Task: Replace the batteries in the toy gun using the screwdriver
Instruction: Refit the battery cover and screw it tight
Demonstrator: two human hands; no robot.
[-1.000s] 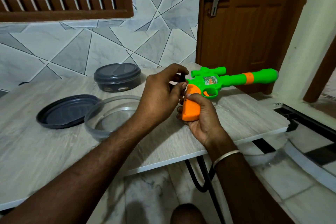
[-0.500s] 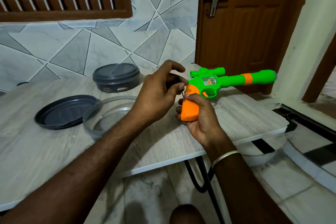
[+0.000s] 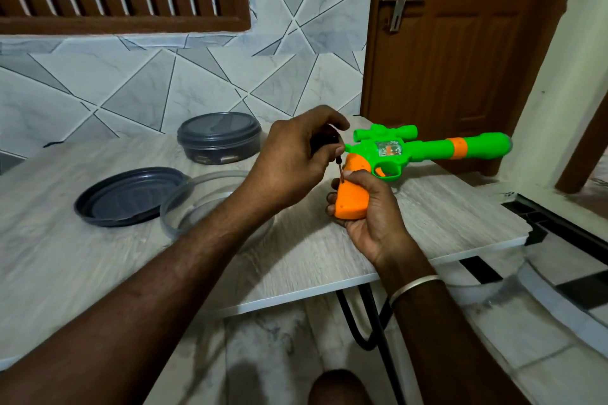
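A green toy gun (image 3: 427, 149) with an orange grip (image 3: 352, 199) is held just above the grey table (image 3: 98, 266), barrel pointing right toward the door. My right hand (image 3: 371, 210) wraps the orange grip from below and behind. My left hand (image 3: 296, 154) pinches a small screwdriver (image 3: 339, 168) with a black handle, largely hidden under my fingers. Its thin shaft slants down, and the tip meets the upper left of the grip beside my right thumb.
A closed dark round container (image 3: 218, 136) stands at the back of the table. A dark lid (image 3: 128, 196) lies upside down at the left, next to an open clear bowl (image 3: 204, 200). The table's right edge ends near a brown door (image 3: 460, 43).
My left hand has lifted slightly and turned on the screwdriver, so the shaft now shows below my fingers. The gun and my right hand have barely moved.
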